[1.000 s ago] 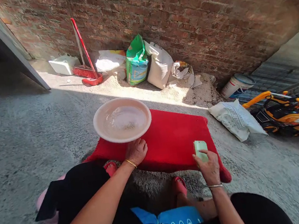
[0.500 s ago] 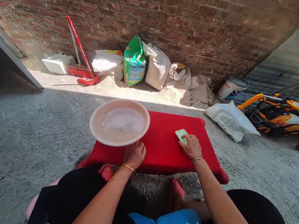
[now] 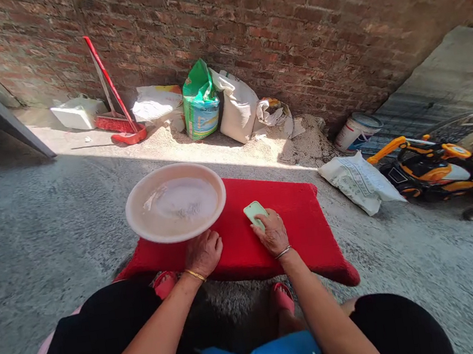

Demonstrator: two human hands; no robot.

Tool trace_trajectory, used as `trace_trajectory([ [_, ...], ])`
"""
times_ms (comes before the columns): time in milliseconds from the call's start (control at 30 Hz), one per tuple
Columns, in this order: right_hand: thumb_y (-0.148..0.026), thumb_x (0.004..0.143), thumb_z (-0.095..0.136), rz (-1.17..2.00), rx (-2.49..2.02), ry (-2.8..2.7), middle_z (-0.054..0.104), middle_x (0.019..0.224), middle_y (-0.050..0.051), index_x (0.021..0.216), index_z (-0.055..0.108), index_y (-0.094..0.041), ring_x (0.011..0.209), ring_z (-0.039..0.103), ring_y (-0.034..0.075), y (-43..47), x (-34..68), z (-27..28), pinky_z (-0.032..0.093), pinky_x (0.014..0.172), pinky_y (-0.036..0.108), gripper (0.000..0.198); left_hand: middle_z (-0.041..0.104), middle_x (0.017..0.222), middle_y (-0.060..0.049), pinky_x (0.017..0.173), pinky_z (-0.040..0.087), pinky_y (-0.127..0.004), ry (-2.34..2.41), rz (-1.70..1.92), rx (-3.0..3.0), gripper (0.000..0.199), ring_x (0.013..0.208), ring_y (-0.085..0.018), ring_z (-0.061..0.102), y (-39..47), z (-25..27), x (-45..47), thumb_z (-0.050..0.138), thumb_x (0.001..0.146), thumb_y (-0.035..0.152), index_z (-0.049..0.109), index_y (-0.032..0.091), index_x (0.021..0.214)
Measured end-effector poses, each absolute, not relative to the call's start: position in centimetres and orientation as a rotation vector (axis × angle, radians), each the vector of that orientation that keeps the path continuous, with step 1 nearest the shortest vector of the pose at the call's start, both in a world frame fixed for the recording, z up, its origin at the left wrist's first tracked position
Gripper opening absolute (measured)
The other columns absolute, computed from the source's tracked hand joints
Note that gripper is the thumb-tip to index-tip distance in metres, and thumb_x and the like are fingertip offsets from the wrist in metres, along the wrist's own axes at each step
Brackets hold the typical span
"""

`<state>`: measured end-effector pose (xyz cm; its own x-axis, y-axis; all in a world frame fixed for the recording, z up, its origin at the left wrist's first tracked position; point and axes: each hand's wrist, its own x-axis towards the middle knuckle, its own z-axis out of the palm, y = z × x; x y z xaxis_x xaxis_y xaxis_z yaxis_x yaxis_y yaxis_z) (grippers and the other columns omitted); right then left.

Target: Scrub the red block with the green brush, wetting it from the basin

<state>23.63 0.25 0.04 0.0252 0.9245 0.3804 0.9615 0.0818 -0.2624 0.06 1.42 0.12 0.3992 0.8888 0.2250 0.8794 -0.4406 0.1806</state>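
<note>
A red plush cloth covers a low, flat surface before my knees. My left hand is closed at its front edge, fingers curled down onto the fabric under the basin's rim; its fingertips are hidden. At the cloth's left end stands a wide pale pink basin holding cloudy, glinting water. In my right hand is a pale green flat block with rounded corners, like the back of a scrubbing brush. It rests against the cloth, its underside unseen.
Along the brick wall are a red broom and dustpan, a white foam box, a green sack and a beige sack. Rightward lie a white bag, a bucket and an orange-black toy digger.
My right hand has moved left across the cloth with the pale green block, closer to my left hand. The left hand stays by the basin. The whole view has shifted slightly.
</note>
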Motion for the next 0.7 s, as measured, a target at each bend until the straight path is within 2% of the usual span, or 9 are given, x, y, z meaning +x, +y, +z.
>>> trace_trajectory([
  [133, -0.038, 0.082, 0.059, -0.135, -1.986, -1.871, 0.053, 0.120, 0.013, 0.104, 0.068, -0.023, 0.102, 0.049, 0.023, 1.0, 25.0, 0.0, 0.038, 0.087, 0.036, 0.028, 0.059, 0.078, -0.006, 0.071, 0.034, -0.034, 1.654, 0.444, 2.603, 0.021, 0.079, -0.020, 0.054, 1.4, 0.0, 0.2, 0.041, 0.089, 0.026, 0.056, 0.021, 0.075],
  [300, -0.040, 0.081, 0.055, -0.219, -2.349, -1.316, 0.056, 0.109, 0.014, 0.103, 0.069, -0.020, 0.097, 0.051, 0.025, -1.5, 33.2, -0.2, 0.038, 0.083, 0.039, 0.033, 0.060, 0.080, -0.006, 0.070, 0.033, -0.035, 1.672, 0.420, 2.600, 0.022, 0.079, -0.021, 0.054, 1.3, 0.0, 0.3, 0.040, 0.090, 0.028, 0.056, 0.021, 0.076],
  [433, -0.043, 0.080, 0.053, -0.249, -2.430, -1.010, 0.056, 0.105, 0.016, 0.102, 0.069, -0.016, 0.097, 0.051, 0.028, -2.9, 35.7, -0.1, 0.039, 0.081, 0.042, 0.038, 0.060, 0.080, -0.006, 0.070, 0.033, -0.034, 1.674, 0.438, 2.576, 0.021, 0.078, -0.021, 0.054, 1.3, 0.1, 0.2, 0.041, 0.090, 0.027, 0.056, 0.022, 0.077],
  [533, -0.044, 0.081, 0.052, -0.238, -2.261, -1.216, 0.057, 0.104, 0.015, 0.100, 0.068, -0.015, 0.099, 0.050, 0.026, -2.2, 32.9, -0.1, 0.039, 0.083, 0.039, 0.038, 0.060, 0.080, -0.006, 0.070, 0.033, -0.034, 1.662, 0.456, 2.563, 0.020, 0.078, -0.021, 0.053, 1.3, 0.1, 0.2, 0.042, 0.089, 0.027, 0.056, 0.022, 0.076],
  [700, -0.039, 0.081, 0.058, -0.149, -1.931, -1.771, 0.054, 0.117, 0.011, 0.102, 0.068, -0.023, 0.101, 0.049, 0.022, 0.7, 27.0, 0.0, 0.037, 0.086, 0.035, 0.028, 0.060, 0.079, -0.006, 0.072, 0.033, -0.035, 1.649, 0.469, 2.577, 0.019, 0.080, -0.021, 0.053, 1.5, 0.1, 0.1, 0.043, 0.088, 0.026, 0.056, 0.022, 0.075],
])
